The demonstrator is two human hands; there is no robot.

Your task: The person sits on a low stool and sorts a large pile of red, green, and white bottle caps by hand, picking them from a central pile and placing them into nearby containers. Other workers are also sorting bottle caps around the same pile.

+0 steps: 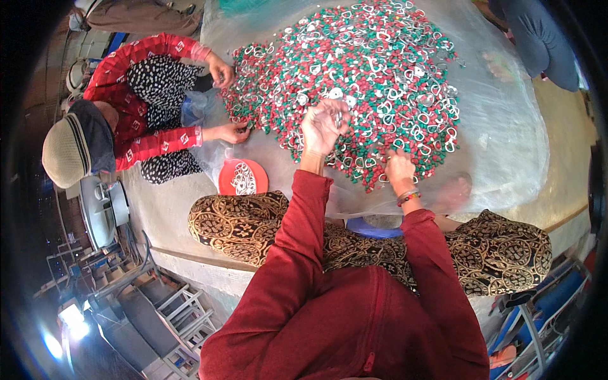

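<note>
A big heap of small red, green and white plastic pieces and silvery rings (361, 69) lies on a clear plastic sheet (506, 126) spread on the floor. My left hand (323, 123) is raised over the near edge of the heap, its fingers closed on several small silvery pieces. My right hand (400, 170) rests palm down on the front edge of the heap, fingers among the pieces; a bead bracelet is on that wrist. Both my sleeves are dark red.
A red round dish (242, 177) with silvery rings sits left of my knee. A person in a red patterned top and a knit cap (69, 149) sits at the left with both hands in the heap. Metal frames (183, 316) stand at the lower left.
</note>
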